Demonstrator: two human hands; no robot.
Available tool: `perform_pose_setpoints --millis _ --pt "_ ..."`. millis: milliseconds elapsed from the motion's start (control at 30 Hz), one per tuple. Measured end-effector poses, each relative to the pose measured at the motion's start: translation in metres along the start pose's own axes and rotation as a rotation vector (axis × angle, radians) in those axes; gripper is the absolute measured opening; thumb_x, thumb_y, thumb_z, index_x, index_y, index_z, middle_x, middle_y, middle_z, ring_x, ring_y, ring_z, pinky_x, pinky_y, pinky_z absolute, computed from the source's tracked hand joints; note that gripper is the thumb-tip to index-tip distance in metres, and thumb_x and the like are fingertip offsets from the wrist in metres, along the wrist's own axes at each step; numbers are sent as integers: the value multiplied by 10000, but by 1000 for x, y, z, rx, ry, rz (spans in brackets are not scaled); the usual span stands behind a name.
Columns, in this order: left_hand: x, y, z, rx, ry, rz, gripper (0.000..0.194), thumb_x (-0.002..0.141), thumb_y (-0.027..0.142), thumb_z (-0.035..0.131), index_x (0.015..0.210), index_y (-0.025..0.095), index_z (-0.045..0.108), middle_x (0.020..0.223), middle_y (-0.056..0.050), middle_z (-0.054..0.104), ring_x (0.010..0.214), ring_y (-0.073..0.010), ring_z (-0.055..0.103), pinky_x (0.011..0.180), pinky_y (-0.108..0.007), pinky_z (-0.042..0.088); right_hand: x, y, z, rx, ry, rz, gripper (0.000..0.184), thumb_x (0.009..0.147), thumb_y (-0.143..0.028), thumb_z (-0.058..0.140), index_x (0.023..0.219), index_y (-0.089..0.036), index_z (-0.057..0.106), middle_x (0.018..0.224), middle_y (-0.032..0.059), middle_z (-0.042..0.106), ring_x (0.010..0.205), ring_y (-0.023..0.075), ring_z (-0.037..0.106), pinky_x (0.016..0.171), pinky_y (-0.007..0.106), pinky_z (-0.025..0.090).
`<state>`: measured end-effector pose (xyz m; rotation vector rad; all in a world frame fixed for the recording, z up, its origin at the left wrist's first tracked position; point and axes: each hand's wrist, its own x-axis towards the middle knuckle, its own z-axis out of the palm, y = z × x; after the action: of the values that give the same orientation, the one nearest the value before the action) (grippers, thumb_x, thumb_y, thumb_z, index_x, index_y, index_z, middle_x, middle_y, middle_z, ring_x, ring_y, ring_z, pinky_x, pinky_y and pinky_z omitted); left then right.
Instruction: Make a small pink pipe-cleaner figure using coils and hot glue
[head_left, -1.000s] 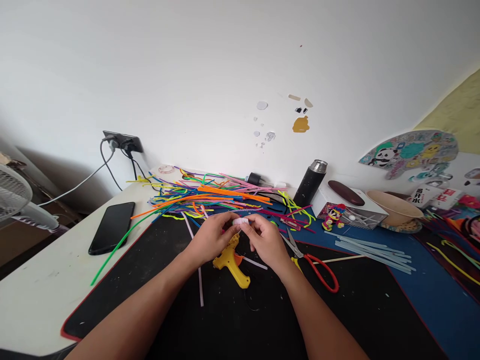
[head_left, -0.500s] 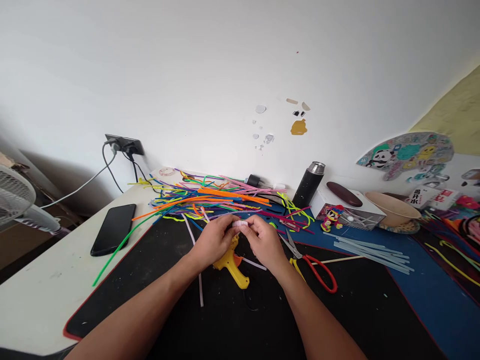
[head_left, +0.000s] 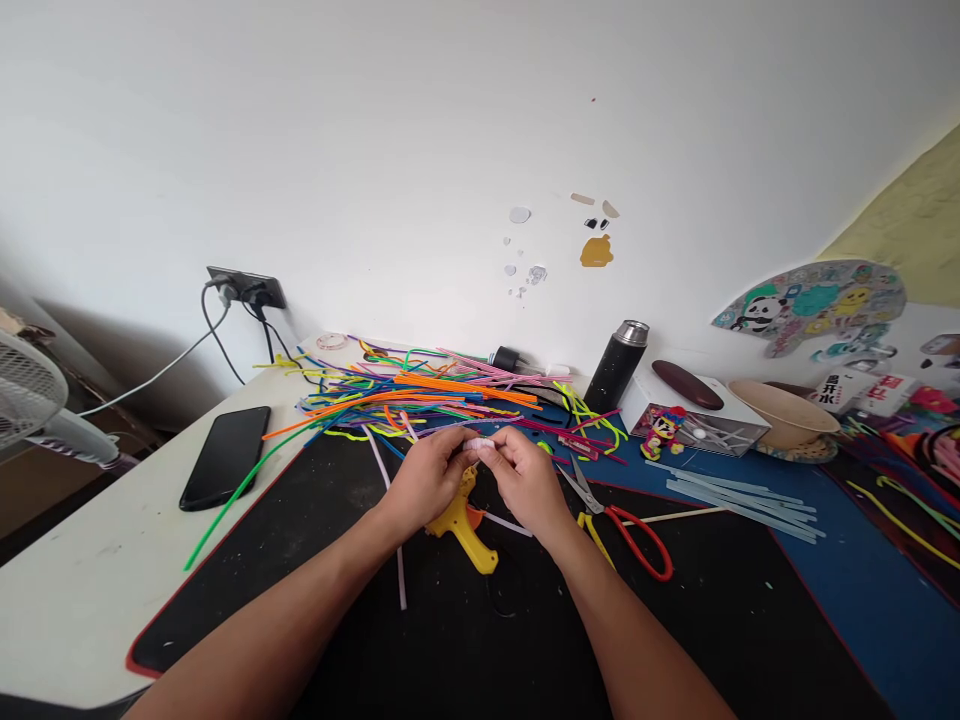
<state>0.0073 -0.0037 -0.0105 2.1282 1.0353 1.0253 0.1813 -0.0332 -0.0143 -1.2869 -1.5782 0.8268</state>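
Note:
Between the fingertips of my left hand and my right hand is a small pale lilac coil, which looks like wound pipe cleaner. Both hands are closed on it in a pinch, and the fingers cover much of it. Below them a yellow glue gun lies on the black mat. Pale lilac pipe cleaners lie on the mat beside the left forearm and under the right hand. To the right of my right hand are open scissors with red handles.
A heap of coloured pipe cleaners spreads along the wall. At left lie a black phone and a fan. On the right stand a black flask, a small figure, a white box, a bowl and translucent glue sticks.
The hands stay almost in place, fingertips shifting slightly around the lilac coil. The whole view has moved a little; the things on the table lie as before.

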Motion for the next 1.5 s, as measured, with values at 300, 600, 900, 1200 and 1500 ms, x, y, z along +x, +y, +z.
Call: perform_pose_setpoints --millis 300,600,900,1200,1500 --pt "-1 5 -2 28 31 33 175 998 230 531 1033 184 695 970 -76 778 885 -223 729 787 -301 526 0 3 1 80 -17 10 316 974 -524 602 848 -235 572 525 -87 427 431 110 348 452 247 239" --pt "-1 4 -2 111 55 73 187 1006 219 523 1052 182 700 970 -70 777 875 -216 723 783 -302 527 -2 -5 0 26 28 -46 290 989 -465 598 843 -216 575 569 -80 422 507 110 343 508 254 257" --pt "-2 11 -4 151 98 52 201 998 260 531 1034 196 718 968 -59 777 870 -206 710 791 -285 537 -4 -13 1 10 66 -72 292 997 -463 594 842 -218 561 603 -67 416 543 112 340 521 250 266" --pt "1 11 4 -100 48 -120 190 978 323 564 1018 196 699 949 -45 775 820 -205 688 785 -305 536 2 -2 -4 98 -26 85 376 973 -604 601 953 -229 614 567 -52 494 442 109 374 421 237 235" --pt "-2 11 1 -240 48 -109 232 985 392 611 1095 194 662 931 -29 723 798 -181 656 744 -287 514 3 -10 -9 266 -33 123 415 914 -632 668 933 -223 599 496 -101 433 343 86 347 357 240 206"
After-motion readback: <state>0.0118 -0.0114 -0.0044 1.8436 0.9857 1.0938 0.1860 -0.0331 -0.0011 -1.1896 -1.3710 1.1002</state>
